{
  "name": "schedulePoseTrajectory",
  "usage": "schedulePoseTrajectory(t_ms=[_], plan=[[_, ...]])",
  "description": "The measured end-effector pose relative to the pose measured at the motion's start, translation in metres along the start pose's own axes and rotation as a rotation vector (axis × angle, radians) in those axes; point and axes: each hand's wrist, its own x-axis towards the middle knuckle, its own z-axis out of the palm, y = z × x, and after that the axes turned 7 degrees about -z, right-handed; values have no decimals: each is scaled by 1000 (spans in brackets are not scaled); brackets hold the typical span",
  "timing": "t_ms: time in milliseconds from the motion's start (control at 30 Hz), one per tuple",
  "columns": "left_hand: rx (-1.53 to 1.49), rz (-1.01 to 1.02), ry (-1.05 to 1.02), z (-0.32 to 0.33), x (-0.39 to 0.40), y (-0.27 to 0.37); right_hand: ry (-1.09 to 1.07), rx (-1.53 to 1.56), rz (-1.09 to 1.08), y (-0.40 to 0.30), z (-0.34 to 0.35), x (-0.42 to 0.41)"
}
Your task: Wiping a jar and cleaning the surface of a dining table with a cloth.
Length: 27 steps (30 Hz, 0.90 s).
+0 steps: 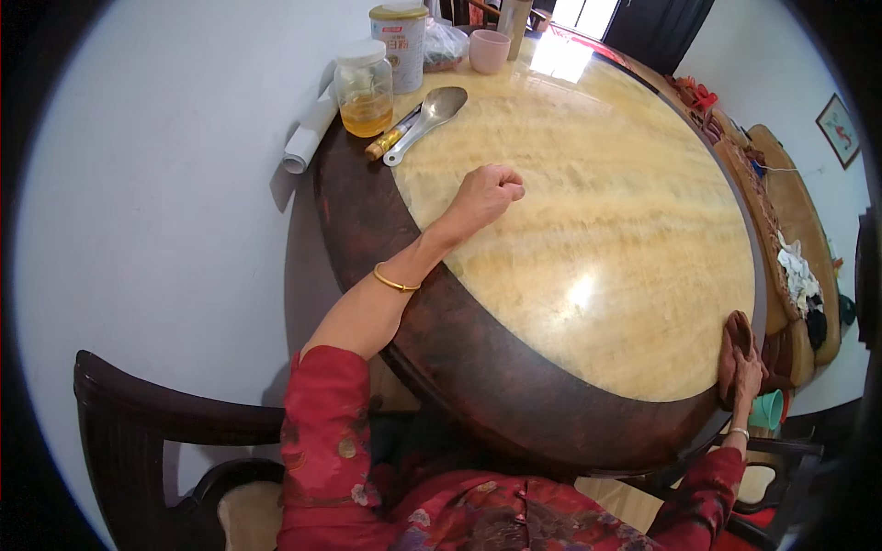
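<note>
My left hand (488,191) is over the left part of the round table (586,227), its fingers curled in and nothing visible in them. The table has a yellow marble-patterned middle and a dark wood rim. Far to the right, my right hand (748,372) presses a folded brown cloth (732,348) against the table's right edge. Beyond my left hand lie a metal serving spoon (435,113) and a slim tool with a yellow-wrapped handle (389,141), seemingly a knife. They are beside a clear jar (365,93) holding amber liquid.
Behind the jar stand a tin can (406,52), a plastic bag (443,45), a pink cup (489,52) and a tall bottle (513,27). A white roll (310,134) leans by the wall. Dark chairs (172,406) flank me. At right are a teal bucket (766,410) and a sofa (792,206).
</note>
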Motion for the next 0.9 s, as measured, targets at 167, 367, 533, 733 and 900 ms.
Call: schedulePoseTrajectory(t_ms=[167, 367, 533, 733, 900], plan=[[53, 15, -4, 2, 1, -2, 4, -46, 73, -23, -10, -52], [188, 177, 17, 4, 16, 3, 202, 65, -333, -115, -42, -127], [832, 368, 804, -50, 16, 1, 274, 304, -668, -250, -64, -156], [900, -96, 844, -83, 12, -19, 324, 408, -1047, -367, -89, -151], [895, -103, 790, -82, 17, -38, 395, 555, -1375, -438, -97, -164]])
